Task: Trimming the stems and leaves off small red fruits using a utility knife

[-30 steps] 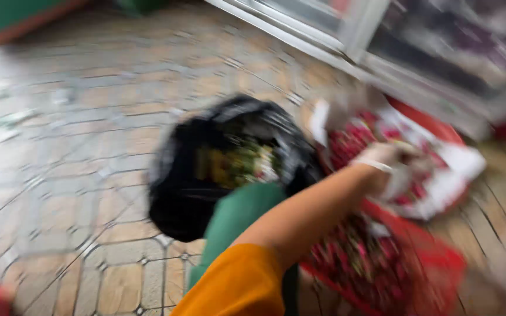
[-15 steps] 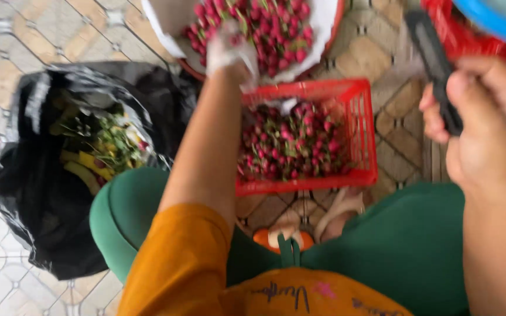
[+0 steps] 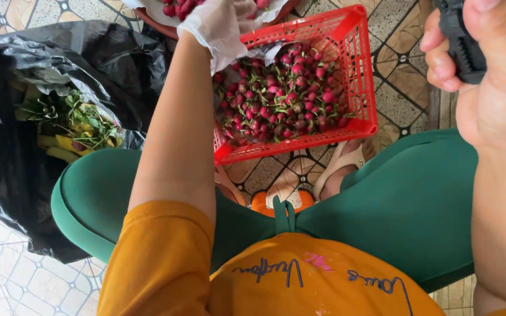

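Observation:
My left hand [image 3: 221, 26], in a thin clear plastic glove, reaches past the near corner of a red plastic basket [image 3: 359, 64] to a white-lined container of small red buds [image 3: 174, 7] at the top edge. Its fingers are cut off by the frame, so what they hold is hidden. More red buds with green stems [image 3: 288, 96] fill the basket, which stands on the tiled floor in front of my knees. At the far right, close to the camera, my right hand [image 3: 487, 88] is closed on a black ribbed tool [image 3: 461, 41].
An open black plastic bag [image 3: 7, 158] at my left holds green and yellow plant scraps [image 3: 68, 120]. My green trousers [image 3: 405, 199] and orange shirt [image 3: 165, 263] fill the bottom. Sandalled feet [image 3: 346, 164] rest on the patterned tiles [image 3: 399, 70] under the basket.
The view has swung down and closer over the basket and my lap. My left hand stays at the far container of buds; my right hand with the black tool sits higher and nearer.

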